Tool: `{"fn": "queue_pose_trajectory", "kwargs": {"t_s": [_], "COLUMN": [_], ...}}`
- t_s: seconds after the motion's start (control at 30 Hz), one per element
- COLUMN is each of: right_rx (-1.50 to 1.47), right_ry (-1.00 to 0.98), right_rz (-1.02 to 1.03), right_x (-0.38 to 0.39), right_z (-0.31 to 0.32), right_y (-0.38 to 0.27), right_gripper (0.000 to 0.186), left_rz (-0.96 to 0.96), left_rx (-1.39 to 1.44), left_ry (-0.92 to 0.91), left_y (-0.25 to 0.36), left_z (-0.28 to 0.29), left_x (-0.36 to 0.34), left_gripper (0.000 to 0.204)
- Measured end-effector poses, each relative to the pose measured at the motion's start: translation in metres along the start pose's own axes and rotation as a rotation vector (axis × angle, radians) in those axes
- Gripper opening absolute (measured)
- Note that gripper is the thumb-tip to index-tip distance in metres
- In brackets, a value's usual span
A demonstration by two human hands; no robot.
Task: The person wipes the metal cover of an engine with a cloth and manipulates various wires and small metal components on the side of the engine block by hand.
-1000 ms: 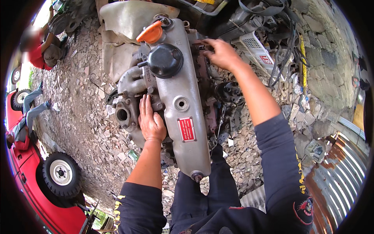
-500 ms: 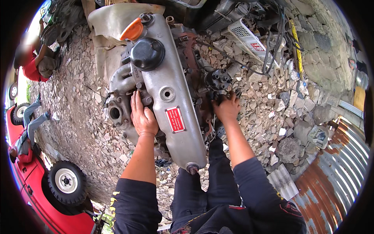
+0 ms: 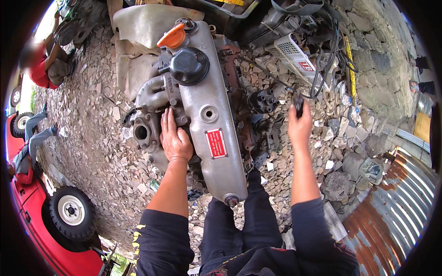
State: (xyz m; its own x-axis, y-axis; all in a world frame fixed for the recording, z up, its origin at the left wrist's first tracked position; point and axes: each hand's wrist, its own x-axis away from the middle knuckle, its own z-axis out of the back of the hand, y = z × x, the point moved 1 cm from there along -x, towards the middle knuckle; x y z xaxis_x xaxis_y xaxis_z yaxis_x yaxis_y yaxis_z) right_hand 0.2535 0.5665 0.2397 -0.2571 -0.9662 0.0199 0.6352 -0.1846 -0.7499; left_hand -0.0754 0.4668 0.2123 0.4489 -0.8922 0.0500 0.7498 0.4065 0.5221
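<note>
A car engine (image 3: 215,179) stands before me, its long grey valve cover (image 3: 198,103) topped by a black round cap (image 3: 189,66) and an orange cap (image 3: 171,37). Flat against the engine's left side, beside the intake pipes (image 3: 154,89), lies my left hand (image 3: 176,141), fingers stretched out and holding nothing. My right hand (image 3: 300,124) is raised over the rubble, clear of the engine. Its fingers close round a small black part (image 3: 299,105) whose exact kind I cannot make out. Between that hand and the valve cover sits a black distributor (image 3: 263,101).
Broken stones (image 3: 115,152) cover the ground. A white plastic crate (image 3: 294,57) and black hoses (image 3: 329,60) lie at the far right, near a stone wall (image 3: 377,55). Rusty corrugated sheet (image 3: 391,211) is at the near right. A person (image 3: 43,64) and a red vehicle (image 3: 41,216) are at left.
My right hand has come up from beside the distributor and moved right, with the small black part now showing in its fingers. My left hand keeps its place on the engine.
</note>
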Motion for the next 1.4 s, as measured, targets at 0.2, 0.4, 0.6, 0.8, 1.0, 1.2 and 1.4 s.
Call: {"fn": "queue_pose_trajectory", "kwargs": {"t_s": [0.2,0.4,0.6,0.8,1.0,1.2,1.4], "right_rx": [0.278,0.375,0.316,0.341,0.284,0.084,0.184], "right_ry": [-0.369,-0.552,-0.588,-0.533,-0.633,-0.862,-0.820], "right_rz": [0.459,0.414,0.391,0.576,0.602,0.494,0.615], "right_x": [-0.111,-0.142,-0.137,-0.145,-0.152,-0.166,-0.146], "right_z": [-0.057,-0.114,-0.130,-0.137,-0.138,-0.147,-0.139], "right_y": [-0.042,-0.066,-0.068,-0.062,-0.068,-0.059,-0.070], "right_gripper": [0.044,0.047,0.049,0.048,0.050,0.048,0.049], "left_rz": [0.007,-0.001,0.024,0.023,0.010,0.007,0.008], "left_rx": [0.002,0.026,0.012,0.015,0.010,0.016,0.017], "left_ry": [-0.007,-0.017,-0.036,-0.040,-0.033,-0.041,-0.034], "left_y": [0.004,0.005,0.005,0.006,0.003,0.007,0.005], "left_z": [0.004,0.003,0.009,0.007,0.008,0.007,0.009], "left_x": [-0.002,-0.001,-0.001,-0.001,-0.002,-0.003,-0.002], "left_gripper": [0.064,0.065,0.065,0.066,0.066,0.066,0.066]}}
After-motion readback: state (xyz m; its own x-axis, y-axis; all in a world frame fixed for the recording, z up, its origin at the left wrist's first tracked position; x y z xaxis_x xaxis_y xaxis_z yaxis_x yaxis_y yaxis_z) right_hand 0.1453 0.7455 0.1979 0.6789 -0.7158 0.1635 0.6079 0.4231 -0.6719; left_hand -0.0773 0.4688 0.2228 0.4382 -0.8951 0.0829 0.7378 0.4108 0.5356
